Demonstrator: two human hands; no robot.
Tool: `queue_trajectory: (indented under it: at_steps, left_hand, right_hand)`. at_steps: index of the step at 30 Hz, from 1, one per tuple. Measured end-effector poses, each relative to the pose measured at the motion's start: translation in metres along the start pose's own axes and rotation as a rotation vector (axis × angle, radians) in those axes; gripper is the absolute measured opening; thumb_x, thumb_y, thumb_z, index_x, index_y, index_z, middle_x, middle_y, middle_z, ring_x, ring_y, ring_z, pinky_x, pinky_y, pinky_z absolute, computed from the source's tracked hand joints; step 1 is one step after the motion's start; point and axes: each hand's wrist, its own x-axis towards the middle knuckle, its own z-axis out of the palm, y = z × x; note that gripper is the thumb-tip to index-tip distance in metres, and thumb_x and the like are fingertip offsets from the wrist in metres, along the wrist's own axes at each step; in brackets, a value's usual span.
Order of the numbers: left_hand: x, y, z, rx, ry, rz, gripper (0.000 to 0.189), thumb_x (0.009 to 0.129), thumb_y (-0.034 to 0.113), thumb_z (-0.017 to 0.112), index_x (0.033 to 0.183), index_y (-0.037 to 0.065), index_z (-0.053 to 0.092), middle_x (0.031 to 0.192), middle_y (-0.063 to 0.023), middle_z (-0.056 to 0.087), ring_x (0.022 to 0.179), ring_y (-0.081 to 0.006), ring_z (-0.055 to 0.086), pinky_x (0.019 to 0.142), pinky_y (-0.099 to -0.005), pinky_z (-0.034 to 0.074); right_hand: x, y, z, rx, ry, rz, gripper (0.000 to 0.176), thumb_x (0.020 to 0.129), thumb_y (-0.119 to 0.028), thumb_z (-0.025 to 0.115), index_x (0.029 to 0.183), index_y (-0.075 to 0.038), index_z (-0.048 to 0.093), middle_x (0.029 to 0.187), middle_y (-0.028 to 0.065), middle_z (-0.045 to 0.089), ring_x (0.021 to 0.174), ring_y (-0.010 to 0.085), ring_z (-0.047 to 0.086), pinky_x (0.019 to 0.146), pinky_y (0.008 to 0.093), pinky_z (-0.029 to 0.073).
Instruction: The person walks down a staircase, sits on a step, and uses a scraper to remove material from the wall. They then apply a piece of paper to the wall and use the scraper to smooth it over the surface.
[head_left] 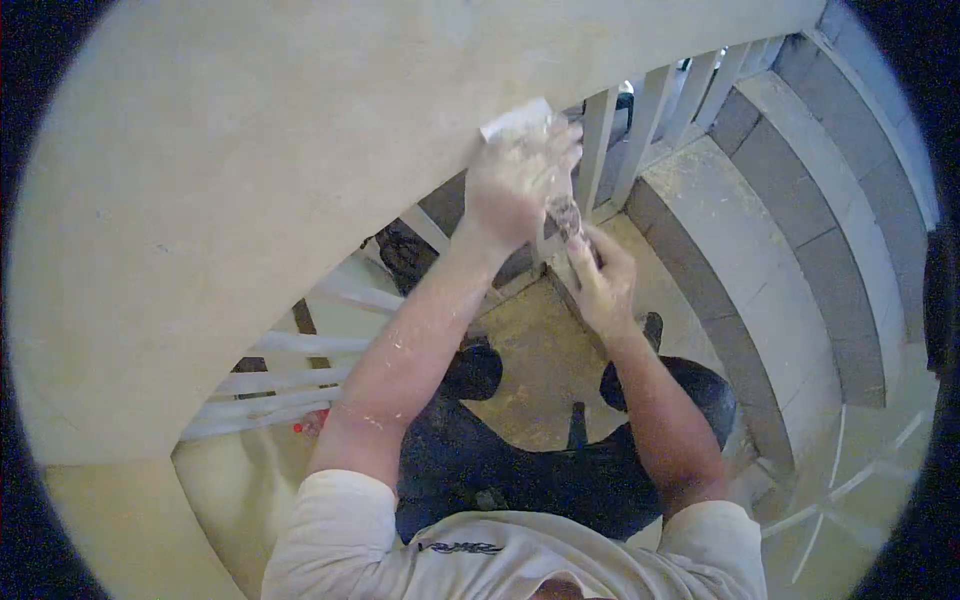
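My left hand (515,180) is raised at the lower edge of a pale plastered wall (300,150), with white smears on its skin and its fingers blurred. Past its knuckles sticks out a white flat, straight-edged piece (515,119) against the wall; the hand seems closed on it, and its kind cannot be made out. Just to the right and lower, my right hand (605,278) is wrapped round a putty knife (565,217) with a dirty, plaster-caked handle. Its upper end lies close to my left hand and is partly hidden.
White balusters (598,145) run below the wall's slanting edge. Curved stone steps (740,215) rise on the right. Between my knees (470,370) shows a dusty landing (535,345). A small red thing (312,422) lies by the lower left balusters.
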Motion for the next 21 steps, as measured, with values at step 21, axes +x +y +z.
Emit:
queue_trajectory:
  at_steps: [21]
  left_hand:
    - [0.019, -0.005, 0.001, 0.053, 0.019, 0.071, 0.023, 0.077, 0.014, 0.059, 0.098, 0.016, 0.071, 0.110, 0.0019, 0.068, 0.103, -0.0168, 0.063, 0.089, -0.0337, 0.047]
  right_hand:
    - [0.003, -0.007, 0.000, 0.111, 0.013, -0.045, 0.028, 0.091, -0.023, 0.061, 0.105, 0.001, 0.065, 0.061, -0.0060, 0.048, 0.052, 0.0025, 0.040, 0.046, 0.0219, 0.033]
